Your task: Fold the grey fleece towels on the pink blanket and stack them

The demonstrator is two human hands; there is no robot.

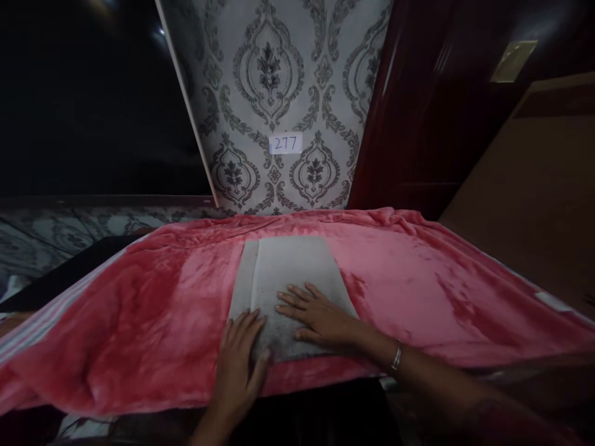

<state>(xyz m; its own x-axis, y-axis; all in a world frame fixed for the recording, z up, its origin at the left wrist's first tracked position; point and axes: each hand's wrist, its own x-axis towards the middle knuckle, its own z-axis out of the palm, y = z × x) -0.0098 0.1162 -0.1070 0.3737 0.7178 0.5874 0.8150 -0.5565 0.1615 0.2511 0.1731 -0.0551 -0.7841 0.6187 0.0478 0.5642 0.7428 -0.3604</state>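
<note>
A folded grey cloth lies flat on a pink plush blanket that covers a table. My left hand rests palm down on the cloth's near left corner, fingers together and spread flat. My right hand lies flat across the cloth's near right part, fingers pointing left, a metal bangle on the wrist. Neither hand grips anything.
Behind the table stands a wall with grey damask wallpaper and a small paper label reading 277. A dark red door is to the right, brown furniture further right. The room is dim.
</note>
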